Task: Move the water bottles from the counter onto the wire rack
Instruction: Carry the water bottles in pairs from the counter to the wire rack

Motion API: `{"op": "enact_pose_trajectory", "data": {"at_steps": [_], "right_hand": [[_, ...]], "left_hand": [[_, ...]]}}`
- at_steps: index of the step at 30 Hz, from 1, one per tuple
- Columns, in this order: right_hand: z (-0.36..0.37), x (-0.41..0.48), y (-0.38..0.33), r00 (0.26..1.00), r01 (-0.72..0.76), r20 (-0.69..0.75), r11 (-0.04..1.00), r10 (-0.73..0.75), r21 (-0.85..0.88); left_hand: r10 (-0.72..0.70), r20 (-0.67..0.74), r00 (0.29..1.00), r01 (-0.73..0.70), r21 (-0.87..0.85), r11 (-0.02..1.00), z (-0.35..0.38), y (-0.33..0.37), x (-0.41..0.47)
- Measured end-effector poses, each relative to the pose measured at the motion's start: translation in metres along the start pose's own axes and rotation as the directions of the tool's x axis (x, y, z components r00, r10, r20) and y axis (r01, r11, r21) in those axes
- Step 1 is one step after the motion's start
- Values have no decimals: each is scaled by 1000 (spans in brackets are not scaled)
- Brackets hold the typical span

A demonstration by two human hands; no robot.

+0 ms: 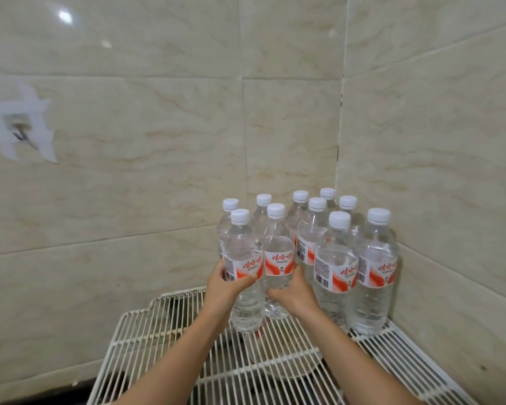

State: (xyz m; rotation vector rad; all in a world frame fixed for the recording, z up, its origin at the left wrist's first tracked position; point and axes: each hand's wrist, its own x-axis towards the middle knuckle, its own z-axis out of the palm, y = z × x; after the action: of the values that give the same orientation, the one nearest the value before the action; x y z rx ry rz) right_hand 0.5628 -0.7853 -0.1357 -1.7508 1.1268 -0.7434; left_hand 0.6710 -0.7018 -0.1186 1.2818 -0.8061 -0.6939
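Several clear water bottles with white caps and red-and-white labels stand upright on a white wire rack (pixel 164 325) in the tiled corner. My left hand (pixel 224 290) grips the front left bottle (pixel 241 258) around its middle. My right hand (pixel 294 293) grips the bottle beside it (pixel 278 258) at its lower half. Both held bottles are upright with their bases at the rack's wires. The two front right bottles (pixel 374 270) stand close to the right wall.
Beige marble-look tiled walls close the rack in behind and on the right. A small hook with white tape (pixel 19 133) sits on the left wall. The rack's left and front wires are bare. Dark shapes show beneath the wires.
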Motion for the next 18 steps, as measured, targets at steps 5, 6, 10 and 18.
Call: {"op": "enact_pose_trajectory", "data": {"at_steps": [5,6,10,18], "right_hand": [[1,-2,4,1000,-22,-3,1000,22,7],[1,-2,4,1000,-31,-6,999,31,11],[4,-5,1,999,-28,-24,1000,29,10],[8,-52,-41,744,484,-323,805,-585,-343]], "left_hand": [[30,-34,999,-28,57,998,1,-9,-3],[37,-37,999,-34,74,997,1,-10,-4],[49,-52,997,-40,162,986,2,-14,-11],[20,-174,985,61,451,890,-55,-9,-46]]}}
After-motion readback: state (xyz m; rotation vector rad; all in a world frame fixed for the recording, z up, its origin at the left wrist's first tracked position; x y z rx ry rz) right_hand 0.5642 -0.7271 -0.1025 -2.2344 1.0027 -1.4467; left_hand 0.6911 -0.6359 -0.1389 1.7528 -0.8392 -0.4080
